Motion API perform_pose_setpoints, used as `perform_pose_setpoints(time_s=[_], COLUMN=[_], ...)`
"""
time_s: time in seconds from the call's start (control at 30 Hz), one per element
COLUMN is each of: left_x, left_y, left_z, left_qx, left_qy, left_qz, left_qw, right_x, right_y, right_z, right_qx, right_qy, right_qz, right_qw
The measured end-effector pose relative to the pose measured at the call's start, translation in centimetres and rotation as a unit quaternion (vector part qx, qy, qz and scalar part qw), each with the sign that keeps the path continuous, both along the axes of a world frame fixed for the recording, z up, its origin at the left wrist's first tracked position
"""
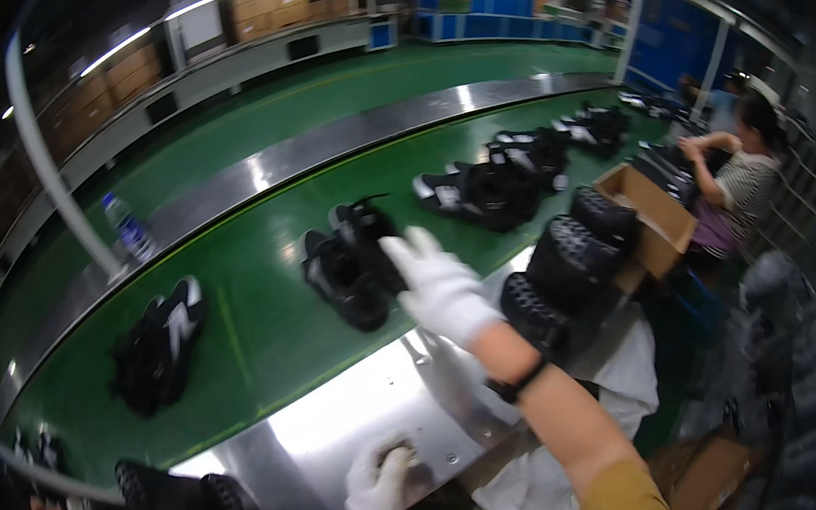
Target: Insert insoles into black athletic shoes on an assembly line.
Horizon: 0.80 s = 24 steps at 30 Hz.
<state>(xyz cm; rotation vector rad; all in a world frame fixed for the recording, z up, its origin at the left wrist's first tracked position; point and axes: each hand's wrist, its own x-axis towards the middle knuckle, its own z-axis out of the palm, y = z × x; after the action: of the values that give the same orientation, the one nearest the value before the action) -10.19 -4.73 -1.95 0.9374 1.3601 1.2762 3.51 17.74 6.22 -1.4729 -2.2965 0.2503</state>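
My right hand, in a white glove, reaches over the green belt with its fingers stretched out. Its fingertips are at the edge of a pair of black shoes; whether they touch cannot be made out. My left hand, also gloved in white, is low over the bare metal worktop. Its fingers are curled, and what they hold, if anything, is hidden. Farther left on the belt lie black shoes with a white side mark. Beyond my right hand more black-and-white shoes lie in clusters.
Black patterned soles or shoes are stacked right of my right hand, beside an open cardboard box. Dark shoes stand at the near left. A plastic bottle is by the belt's far rail. A co-worker works farther along.
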Motion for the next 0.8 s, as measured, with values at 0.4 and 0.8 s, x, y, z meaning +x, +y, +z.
perform_pose_setpoints(time_s=[0.4,0.8], left_x=[-5.1,-8.9], left_y=[-2.8,-0.7], left_z=[1.4,-1.4], left_qx=[-0.078,0.138], left_qy=[0.019,0.331], left_qz=[0.052,0.155], left_qw=[0.995,0.920], right_x=[-5.7,-7.0], right_y=[4.1,-6.7], right_z=[-1.7,1.9], right_qx=[-0.199,-0.071], right_qy=[-0.109,-0.034], right_qz=[0.073,0.177], right_qw=[0.971,0.981])
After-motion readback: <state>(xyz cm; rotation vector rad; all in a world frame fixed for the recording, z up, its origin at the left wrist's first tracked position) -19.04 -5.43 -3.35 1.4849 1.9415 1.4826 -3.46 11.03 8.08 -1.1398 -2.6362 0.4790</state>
